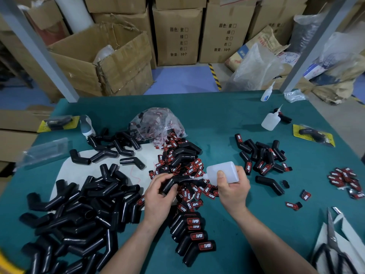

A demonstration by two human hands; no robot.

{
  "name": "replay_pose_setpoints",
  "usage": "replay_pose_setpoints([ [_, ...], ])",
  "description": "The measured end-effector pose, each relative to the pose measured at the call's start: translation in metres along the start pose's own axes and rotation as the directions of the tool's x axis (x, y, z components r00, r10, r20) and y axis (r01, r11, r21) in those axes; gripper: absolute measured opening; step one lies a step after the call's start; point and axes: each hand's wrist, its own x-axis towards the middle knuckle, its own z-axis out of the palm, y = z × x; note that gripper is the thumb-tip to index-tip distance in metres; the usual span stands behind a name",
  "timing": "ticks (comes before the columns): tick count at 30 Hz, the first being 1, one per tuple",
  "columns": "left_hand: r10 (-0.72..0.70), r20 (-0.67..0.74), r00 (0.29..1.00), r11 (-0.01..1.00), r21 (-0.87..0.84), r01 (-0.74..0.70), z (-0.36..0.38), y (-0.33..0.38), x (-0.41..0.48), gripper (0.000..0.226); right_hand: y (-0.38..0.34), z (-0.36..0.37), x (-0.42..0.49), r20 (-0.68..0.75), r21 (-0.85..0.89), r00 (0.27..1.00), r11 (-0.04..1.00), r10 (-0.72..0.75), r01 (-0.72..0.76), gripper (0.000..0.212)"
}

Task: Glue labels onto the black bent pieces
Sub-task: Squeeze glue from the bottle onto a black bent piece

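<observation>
Fingers of my left hand (158,196) curl round a black bent piece (177,179). My right hand (233,186) grips the glue bottle (225,171), nozzle at it. Oversqueezing, I judge, would drip onto loose labels (207,191) heaped under and beyond.

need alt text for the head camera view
A person's right hand tips a white glue bottle, nozzle toward a black bent piece gripped in the left hand, over a heap of red-and-black labels on a green table. Unlabelled pieces pile at left; labelled ones lie below the hands.
</observation>
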Motion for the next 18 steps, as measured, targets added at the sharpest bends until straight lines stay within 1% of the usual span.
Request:
replay_pose_setpoints([
  [5,-0.020,-0.013,1.000,0.999,-0.029,0.019,0.001,0.008,-0.002,0.051,-0.003,-0.001,0.001,-0.013,-0.006,1.000,1.000,-0.001,0.001,0.027],
  [9,-0.022,0.000,1.000,0.999,-0.042,0.022,0.001,0.012,-0.003,0.046,-0.004,0.000,-0.001,0.008,0.009,1.000,1.000,-0.012,0.012,0.027],
  [14,-0.033,0.008,0.999,0.999,-0.042,0.033,0.000,0.013,-0.003,0.045,-0.006,0.000,-0.001,0.021,0.010,0.999,1.000,-0.024,0.024,0.026],
  [18,-0.047,0.008,0.999,0.996,-0.074,0.048,0.001,0.013,-0.003,0.046,-0.007,-0.001,0.000,0.014,0.018,1.000,0.999,-0.028,0.028,0.025],
])
